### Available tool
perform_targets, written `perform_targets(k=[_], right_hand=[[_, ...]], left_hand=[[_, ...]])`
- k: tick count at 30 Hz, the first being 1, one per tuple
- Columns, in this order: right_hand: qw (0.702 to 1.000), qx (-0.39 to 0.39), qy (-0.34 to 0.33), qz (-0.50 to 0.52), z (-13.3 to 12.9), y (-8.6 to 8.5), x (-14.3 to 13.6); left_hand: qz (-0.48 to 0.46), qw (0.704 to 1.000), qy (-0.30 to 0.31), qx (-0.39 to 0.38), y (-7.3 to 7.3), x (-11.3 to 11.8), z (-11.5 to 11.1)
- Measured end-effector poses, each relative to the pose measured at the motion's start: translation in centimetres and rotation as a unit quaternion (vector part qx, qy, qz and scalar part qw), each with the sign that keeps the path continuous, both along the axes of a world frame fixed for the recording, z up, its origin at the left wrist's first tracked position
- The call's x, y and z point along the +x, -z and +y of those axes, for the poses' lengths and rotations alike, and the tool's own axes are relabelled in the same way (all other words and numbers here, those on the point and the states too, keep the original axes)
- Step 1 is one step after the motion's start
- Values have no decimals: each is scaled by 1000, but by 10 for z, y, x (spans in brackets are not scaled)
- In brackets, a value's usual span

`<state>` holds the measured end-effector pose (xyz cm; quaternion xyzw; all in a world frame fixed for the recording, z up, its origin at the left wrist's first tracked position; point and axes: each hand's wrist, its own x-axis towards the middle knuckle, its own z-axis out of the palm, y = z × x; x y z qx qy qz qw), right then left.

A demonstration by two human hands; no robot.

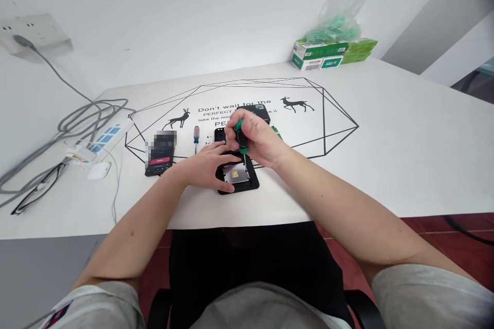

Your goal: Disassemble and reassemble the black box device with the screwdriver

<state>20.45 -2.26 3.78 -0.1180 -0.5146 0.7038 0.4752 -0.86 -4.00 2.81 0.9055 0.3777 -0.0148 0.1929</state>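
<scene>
A black device [252,181] with a silver metal plate [241,171] and a small gold square lies near the table's front edge. My left hand [208,164] rests on its left side, fingers spread, thumb on the lower edge. Above the device, my right hand [258,139] is wrapped round a green and black screwdriver [242,140]. The screwdriver points down, its tip at the upper right part of the plate. Behind my hands are a black part [219,134] and a black box [262,113], both partly hidden.
A second screwdriver [196,136] and a phone [161,154] lie left of my left hand. Further left are a power strip [110,136], cables, a white case [99,170] and glasses [38,190]. Green and white boxes [320,51] with a plastic bag stand at the back right.
</scene>
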Motion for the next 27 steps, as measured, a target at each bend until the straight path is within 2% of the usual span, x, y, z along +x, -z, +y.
perform_targets(k=[11, 17, 23, 27], right_hand=[[997, 0, 73, -14, 3, -5, 4], [994, 25, 108, -21, 1, -2, 1], [997, 20, 74, -34, 1, -3, 5], [996, 6, 81, -25, 0, -4, 3]], left_hand=[[-7, 1000, -4, -16, 0, -1, 1], [17, 1000, -4, -22, -2, 0, 0], [1, 1000, -3, -21, 0, 0, 1], [-3, 1000, 2, -17, 0, 1, 2]])
